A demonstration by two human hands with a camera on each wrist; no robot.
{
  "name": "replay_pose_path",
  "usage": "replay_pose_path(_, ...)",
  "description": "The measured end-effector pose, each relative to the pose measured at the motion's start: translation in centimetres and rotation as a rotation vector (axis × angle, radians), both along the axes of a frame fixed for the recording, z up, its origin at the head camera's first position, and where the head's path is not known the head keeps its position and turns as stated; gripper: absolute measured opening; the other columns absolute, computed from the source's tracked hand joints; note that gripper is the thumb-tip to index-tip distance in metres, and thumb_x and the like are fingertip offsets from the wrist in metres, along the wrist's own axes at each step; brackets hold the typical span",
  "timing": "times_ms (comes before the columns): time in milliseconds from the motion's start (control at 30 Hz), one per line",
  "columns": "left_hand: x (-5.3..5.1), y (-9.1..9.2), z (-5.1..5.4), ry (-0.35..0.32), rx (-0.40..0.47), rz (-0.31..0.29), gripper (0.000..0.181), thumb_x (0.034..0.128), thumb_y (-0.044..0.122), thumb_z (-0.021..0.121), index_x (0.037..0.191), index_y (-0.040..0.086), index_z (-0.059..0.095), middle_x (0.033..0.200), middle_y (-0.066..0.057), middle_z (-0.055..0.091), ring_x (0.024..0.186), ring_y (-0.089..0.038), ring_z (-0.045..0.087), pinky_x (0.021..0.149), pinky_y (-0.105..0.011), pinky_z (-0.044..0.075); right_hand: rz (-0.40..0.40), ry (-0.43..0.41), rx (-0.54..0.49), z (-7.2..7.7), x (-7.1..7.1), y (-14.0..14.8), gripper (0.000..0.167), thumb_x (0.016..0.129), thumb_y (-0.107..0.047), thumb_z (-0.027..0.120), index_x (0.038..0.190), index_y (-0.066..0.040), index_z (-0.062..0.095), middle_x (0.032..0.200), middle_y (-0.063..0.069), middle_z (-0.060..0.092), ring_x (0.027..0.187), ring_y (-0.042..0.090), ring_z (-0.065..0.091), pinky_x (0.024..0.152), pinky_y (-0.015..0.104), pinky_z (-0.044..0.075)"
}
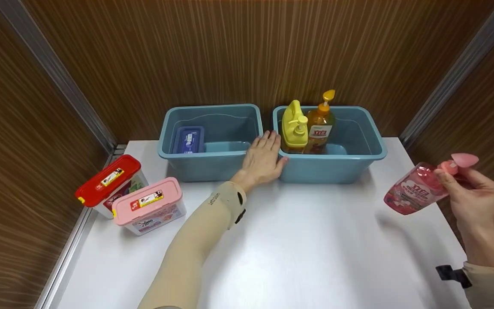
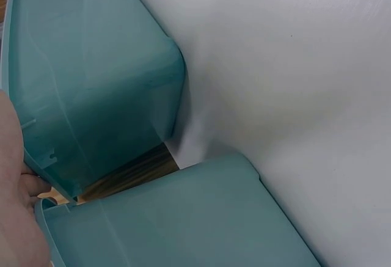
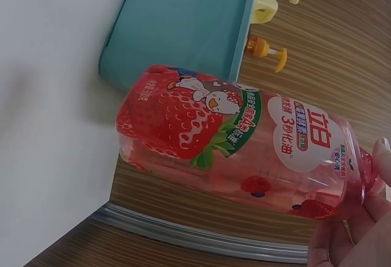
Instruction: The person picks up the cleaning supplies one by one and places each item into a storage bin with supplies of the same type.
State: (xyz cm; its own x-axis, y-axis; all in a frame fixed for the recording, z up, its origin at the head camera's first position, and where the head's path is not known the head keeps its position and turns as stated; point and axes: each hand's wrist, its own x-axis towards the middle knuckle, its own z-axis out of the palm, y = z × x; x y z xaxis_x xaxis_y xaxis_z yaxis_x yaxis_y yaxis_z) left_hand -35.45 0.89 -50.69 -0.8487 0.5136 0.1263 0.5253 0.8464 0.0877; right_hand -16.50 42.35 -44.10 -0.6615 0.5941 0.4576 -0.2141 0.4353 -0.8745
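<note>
Head view shows a rectangular blue-green plastic bin (image 1: 328,169), your landmark, with a yellow plastic pump jug (image 1: 292,128) and an amber plastic bottle with an orange pump (image 1: 319,128) inside it. Your right hand (image 1: 478,195) holds a clear pink plastic pump bottle (image 1: 416,189) in the air, right of that bin and nearer you, tilted with its base down. The step in hand looks like handling this bottle; taking it to the bin would call for turning it upright and raising its base over the rim. Your left hand (image 1: 263,159), fingers straight and slightly parted, rests across the bin's left end and the matching blue-green plastic bin (image 1: 208,169) on that side.

Left wrist view catches only part of your left hand, by the neighbouring rims; you appear to grasp nothing there, though most fingertips are out of sight.

Right wrist view shows your thumb and fingers wrapped around the pink bottle's neck, its body free, with the landmark bin's outer wall behind it.
</note>
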Motion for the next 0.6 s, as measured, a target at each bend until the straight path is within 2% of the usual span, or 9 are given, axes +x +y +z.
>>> replay_pose_path(133,0.0,0.1,0.0,0.003,-0.004,0.007,0.081,0.1189,0.060,0.028,0.180,0.007,0.023,0.190,-0.012,0.022,0.179,-0.030,0.019,0.147,-0.047,0.018,0.024,0.046,-0.029,0.6,-0.4,-0.2,0.032,0.093,0.010,0.084,0.125,0.009,0.081,0.095,-0.020,0.085,0.075,-0.003,0.075,0.077,0.009,0.061)
replay_pose_path(333,0.1,0.0,-0.1,-0.009,-0.009,0.008,0.081,0.1189,0.060,0.027,0.180,0.007,0.022,0.190,-0.012,0.022,0.179,-0.031,0.018,0.147,-0.048,0.018,0.023,0.030,0.021,1.3,-0.8,-0.5,0.034,0.094,0.009,0.084,0.127,0.003,0.082,0.098,-0.025,0.084,0.078,-0.004,0.076,0.079,0.009,0.062)
replay_pose_path(467,0.1,0.0,-0.1,-0.005,-0.004,0.009,0.081,0.1188,0.060,0.028,0.180,0.007,0.023,0.190,-0.012,0.022,0.179,-0.031,0.019,0.146,-0.048,0.018,0.056,0.057,-0.030,1.8,-1.3,-0.8,0.035,0.093,0.010,0.084,0.127,0.004,0.081,0.098,-0.019,0.086,0.077,-0.002,0.075,0.077,0.009,0.062)
replay_pose_path(600,0.1,0.1,-0.1,-0.003,-0.004,0.008,0.081,0.1188,0.060,0.028,0.180,0.007,0.023,0.190,-0.012,0.022,0.179,-0.030,0.019,0.147,-0.047,0.018,0.136,0.145,-0.145,2.3,-1.8,-1.3,0.034,0.089,0.014,0.086,0.123,0.012,0.080,0.094,-0.008,0.088,0.074,0.004,0.077,0.076,0.012,0.063)
